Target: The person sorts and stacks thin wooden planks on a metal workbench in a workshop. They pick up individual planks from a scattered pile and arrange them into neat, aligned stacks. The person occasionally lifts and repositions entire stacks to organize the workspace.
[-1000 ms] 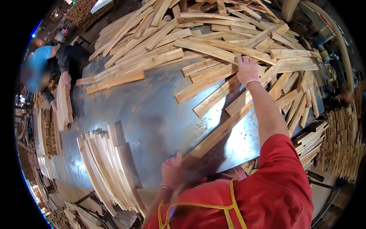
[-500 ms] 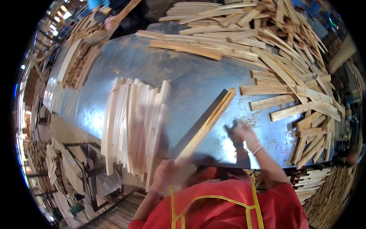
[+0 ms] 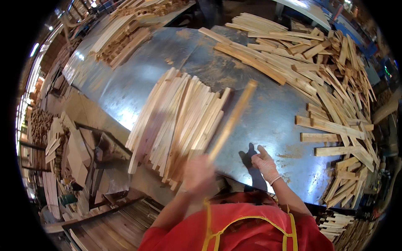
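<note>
My left hand (image 3: 199,173), blurred by motion, is closed round the near end of a wooden strip (image 3: 233,119). The strip slants up and away over the metal tabletop, just right of a row of wooden strips (image 3: 176,121) laid side by side. Over the bare metal to the right is my right hand (image 3: 266,166), with a pale band at its wrist. Its thumb and forefinger are stretched out and apart, and nothing shows in it; the other fingers are partly hidden. A dark shadow of that hand falls on the metal beside it.
A large jumbled heap of wooden pieces (image 3: 331,75) covers the table's right and far right. A neat stack of strips (image 3: 119,42) stands at the far left. Below the table's left edge is a dark metal frame (image 3: 94,167) beside offcuts.
The view has swung, shifting the table and piles. The strip in my left hand is now nearer the row of strips. My right hand stays over the metal, thumb and forefinger now apart.
</note>
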### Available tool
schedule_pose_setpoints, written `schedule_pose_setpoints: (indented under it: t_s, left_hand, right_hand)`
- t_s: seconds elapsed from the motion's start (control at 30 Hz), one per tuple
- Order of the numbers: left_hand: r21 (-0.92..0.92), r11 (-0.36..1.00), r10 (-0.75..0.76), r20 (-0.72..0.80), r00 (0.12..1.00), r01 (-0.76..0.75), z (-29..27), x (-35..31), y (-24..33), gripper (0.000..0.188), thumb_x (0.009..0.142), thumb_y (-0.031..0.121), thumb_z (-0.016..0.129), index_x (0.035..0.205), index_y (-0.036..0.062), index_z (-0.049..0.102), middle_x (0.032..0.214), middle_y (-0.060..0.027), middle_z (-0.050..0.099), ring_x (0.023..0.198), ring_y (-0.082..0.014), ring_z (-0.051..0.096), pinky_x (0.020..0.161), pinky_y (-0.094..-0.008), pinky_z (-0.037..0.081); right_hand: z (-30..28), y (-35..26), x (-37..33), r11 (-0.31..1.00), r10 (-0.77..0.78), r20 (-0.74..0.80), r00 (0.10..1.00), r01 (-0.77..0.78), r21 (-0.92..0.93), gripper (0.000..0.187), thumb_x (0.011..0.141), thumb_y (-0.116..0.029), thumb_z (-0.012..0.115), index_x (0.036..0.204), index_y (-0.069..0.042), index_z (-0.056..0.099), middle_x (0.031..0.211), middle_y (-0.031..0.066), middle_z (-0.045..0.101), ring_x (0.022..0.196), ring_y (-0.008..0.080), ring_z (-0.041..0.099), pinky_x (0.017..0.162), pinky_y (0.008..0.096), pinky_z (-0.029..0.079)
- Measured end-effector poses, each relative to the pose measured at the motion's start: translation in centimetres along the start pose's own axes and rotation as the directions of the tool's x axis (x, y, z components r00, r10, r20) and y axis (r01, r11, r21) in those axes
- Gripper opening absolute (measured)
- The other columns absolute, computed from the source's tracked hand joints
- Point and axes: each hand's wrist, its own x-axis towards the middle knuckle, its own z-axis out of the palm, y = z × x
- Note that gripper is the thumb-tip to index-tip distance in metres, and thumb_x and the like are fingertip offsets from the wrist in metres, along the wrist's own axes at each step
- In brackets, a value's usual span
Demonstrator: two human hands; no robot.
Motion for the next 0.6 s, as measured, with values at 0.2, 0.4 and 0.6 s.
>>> schedule_pose_setpoints:
  t_s: [0.2, 0.4, 0.6]
  left_hand:
    - [0.285, 0.946, -0.04, -0.373, 0.927, 0.155, 0.6, -1.6, -10.8, 0.065, 0.088, 0.034, 0.08, 0.147, 0.0126, 0.061, 0.149, -0.0227, 0.059, 0.125, -0.0407, 0.067, 0.097, -0.0494, 0.057]
    - [0.249, 0.914, -0.271, -0.218, 0.938, 0.322, 3.2, -0.2, -14.3, 0.087, 0.089, 0.035, 0.08, 0.165, 0.0144, 0.043, 0.168, -0.0223, 0.044, 0.138, -0.0419, 0.06, 0.111, -0.0576, 0.052]
    - [0.434, 0.901, 0.044, -0.134, 0.99, 0.019, 5.1, 4.6, 0.3, 0.094, 0.084, 0.03, 0.084, 0.166, 0.0102, 0.042, 0.167, -0.0205, 0.046, 0.149, -0.0422, 0.048, 0.117, -0.0557, 0.045]
  right_hand:
    - [-9.2, -4.5, 0.4, 0.852, -0.122, -0.161, 0.979, 0.02, -0.523, 0.077, 0.096, -0.034, 0.073, 0.16, 0.0, 0.048, 0.117, 0.0165, 0.076, 0.106, 0.0315, 0.07, 0.095, 0.0408, 0.055]
    - [-22.7, -11.2, 6.8, 0.078, -0.647, -0.01, 0.763, 0.053, -0.996, 0.068, 0.088, -0.023, 0.077, 0.153, -0.01, 0.057, 0.137, 0.018, 0.068, 0.121, 0.0357, 0.066, 0.107, 0.0483, 0.049]
    - [-24.1, -20.6, 10.4, -0.294, -0.165, 0.215, 0.963, 0.16, -0.942, 0.059, 0.079, -0.021, 0.082, 0.136, -0.02, 0.066, 0.133, 0.0098, 0.068, 0.129, 0.03, 0.062, 0.104, 0.0491, 0.048]
